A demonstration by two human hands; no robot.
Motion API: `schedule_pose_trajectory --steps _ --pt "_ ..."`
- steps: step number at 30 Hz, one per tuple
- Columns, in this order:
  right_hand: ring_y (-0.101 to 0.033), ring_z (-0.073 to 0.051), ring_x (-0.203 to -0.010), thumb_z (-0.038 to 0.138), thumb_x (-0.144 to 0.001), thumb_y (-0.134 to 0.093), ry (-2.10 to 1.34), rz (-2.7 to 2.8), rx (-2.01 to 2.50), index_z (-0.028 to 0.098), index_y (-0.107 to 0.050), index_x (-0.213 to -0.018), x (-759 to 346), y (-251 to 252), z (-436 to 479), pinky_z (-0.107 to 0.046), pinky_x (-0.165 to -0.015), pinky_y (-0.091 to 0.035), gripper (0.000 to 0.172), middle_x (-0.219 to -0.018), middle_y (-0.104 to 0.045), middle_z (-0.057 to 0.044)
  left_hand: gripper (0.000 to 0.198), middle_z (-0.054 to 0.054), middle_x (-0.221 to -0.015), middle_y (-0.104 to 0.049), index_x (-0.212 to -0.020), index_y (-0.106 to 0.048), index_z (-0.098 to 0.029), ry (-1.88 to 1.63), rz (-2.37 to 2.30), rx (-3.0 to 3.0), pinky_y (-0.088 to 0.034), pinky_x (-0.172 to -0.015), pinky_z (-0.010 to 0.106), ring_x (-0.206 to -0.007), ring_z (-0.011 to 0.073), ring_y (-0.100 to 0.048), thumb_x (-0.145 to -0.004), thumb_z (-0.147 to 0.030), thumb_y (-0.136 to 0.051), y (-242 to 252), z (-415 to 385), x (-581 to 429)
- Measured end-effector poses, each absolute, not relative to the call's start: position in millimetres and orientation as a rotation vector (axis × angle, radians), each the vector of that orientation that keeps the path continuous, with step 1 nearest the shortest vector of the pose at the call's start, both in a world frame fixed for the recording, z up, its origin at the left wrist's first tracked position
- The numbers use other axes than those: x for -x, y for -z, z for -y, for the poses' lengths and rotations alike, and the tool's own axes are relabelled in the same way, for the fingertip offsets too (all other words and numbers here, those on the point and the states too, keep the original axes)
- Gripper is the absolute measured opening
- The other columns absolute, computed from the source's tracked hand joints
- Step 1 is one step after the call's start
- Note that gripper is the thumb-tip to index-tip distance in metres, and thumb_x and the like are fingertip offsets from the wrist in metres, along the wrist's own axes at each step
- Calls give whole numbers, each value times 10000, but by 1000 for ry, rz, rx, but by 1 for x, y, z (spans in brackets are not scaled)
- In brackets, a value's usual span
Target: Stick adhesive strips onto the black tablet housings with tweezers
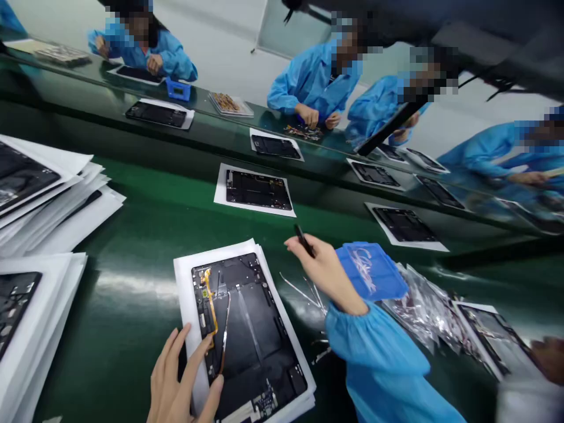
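In front of me a black tablet back housing (264, 317) lies on a stack of white sheets (183, 282). Inside it an orange flex cable (211, 308) runs along the left side, with a thin dark strip cable (225, 335) beside it. My left hand (180, 376) rests at the housing's left edge, fingers spread; its index fingertip is by the orange cable's lower end and its thumb by the strip's lower end. Held above the table, right of the housing, my right hand (326, 270) grips a slim black tool (304, 241); its tip type is unclear.
Loose thin cables (308, 294) lie under my right arm, near a blue tray (372, 270) and plastic bags of parts (425, 311). Stacked papers with housings (66, 200) stand left. Beyond, a conveyor (211, 138) carries housings on paper. Several co-workers in blue sit opposite; another person's blurred hand (549, 358) is at right.
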State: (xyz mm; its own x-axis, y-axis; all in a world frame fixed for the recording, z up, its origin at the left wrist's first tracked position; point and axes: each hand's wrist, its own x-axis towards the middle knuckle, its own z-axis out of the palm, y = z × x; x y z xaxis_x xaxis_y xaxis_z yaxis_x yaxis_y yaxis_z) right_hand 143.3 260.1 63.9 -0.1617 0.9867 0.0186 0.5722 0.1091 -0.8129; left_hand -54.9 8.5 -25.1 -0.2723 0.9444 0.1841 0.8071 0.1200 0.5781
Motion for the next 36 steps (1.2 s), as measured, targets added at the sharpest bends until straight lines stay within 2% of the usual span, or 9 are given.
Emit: schedule_pose_trajectory --steps 6,9,13,16,22,25,29,32,36 --pt "-660 -220 -896 467 -934 -552 -1533 2037 1435 216 -737 -1004 -118 -53 -151 -340 -802 -498 319 -925 -732 -54 336 86 -1531 -390 -1298 -535 -281 -877 -2119 -1688 -345 -1114 562 -1439 337 -331 -962 -265 -526 11 -7 55" --pt "-643 -185 -744 502 -921 -584 -1868 1922 1450 223 -653 -1286 -118 -49 -120 -311 -711 -493 465 -764 -714 -28 272 91 -1526 -387 -1230 -545 -265 -880 -2077 -1676 -350 -1113 543 -1454 314 -301 -958 -254 -541 10 -4 58" --pt "-322 -55 -370 554 -902 -589 -2501 1191 1322 133 -413 -1495 -120 -49 -103 -210 -425 -261 748 -572 -638 28 147 90 -1509 -391 -1098 -555 -250 -894 -2018 -1673 -370 -1097 532 -1458 299 -283 -952 -249 -557 9 1 65" --pt "-217 -30 -329 510 -859 -642 -2649 660 1292 114 -447 -1448 -117 -48 -97 -197 -385 -149 735 -533 -611 45 45 83 -1477 -422 -990 -561 -237 -915 -1993 -1640 -371 -1103 535 -1442 301 -311 -947 -250 -562 7 5 69" --pt "-223 -34 -314 495 -881 -597 -2631 890 1280 143 -496 -1287 -104 -41 -95 -179 -368 -159 547 -534 -605 68 163 83 -1479 -438 -1100 -599 -251 -903 -1975 -1571 -388 -1113 526 -1439 301 -323 -941 -282 -576 6 11 70" --pt "-458 -80 -423 421 -979 -481 -2345 1537 1234 172 -592 -1166 -97 -47 -92 -201 -464 -359 331 -599 -624 41 231 91 -1465 -460 -1175 -621 -258 -928 -1938 -1475 -404 -1113 486 -1403 287 -387 -962 -306 -544 3 12 72" --pt "-680 -179 -853 189 -977 -499 -1687 2205 1229 229 -677 -967 -87 -53 -83 -283 -774 -487 182 -875 -712 -4 274 75 -1061 -670 -1116 -651 -211 -936 -1833 -1201 -551 -831 294 -972 196 -655 -1003 -365 -454 -6 14 81" --pt "-695 -197 -857 170 -952 -568 -1427 2360 1289 230 -655 -968 -82 -46 -76 -295 -761 -499 107 -951 -709 -4 282 2 -802 -655 -1028 -660 -212 -768 -1711 -1157 -511 -652 214 -704 137 -621 -1012 -384 -438 -14 19 86" --pt "-709 -200 -868 200 -905 -664 -1233 2338 1366 242 -590 -1078 -83 -34 -70 -300 -749 -525 193 -978 -697 7 224 -3 -835 -680 -961 -655 -229 -612 -1616 -1305 -500 -659 196 -704 126 -629 -990 -378 -490 -19 28 86"
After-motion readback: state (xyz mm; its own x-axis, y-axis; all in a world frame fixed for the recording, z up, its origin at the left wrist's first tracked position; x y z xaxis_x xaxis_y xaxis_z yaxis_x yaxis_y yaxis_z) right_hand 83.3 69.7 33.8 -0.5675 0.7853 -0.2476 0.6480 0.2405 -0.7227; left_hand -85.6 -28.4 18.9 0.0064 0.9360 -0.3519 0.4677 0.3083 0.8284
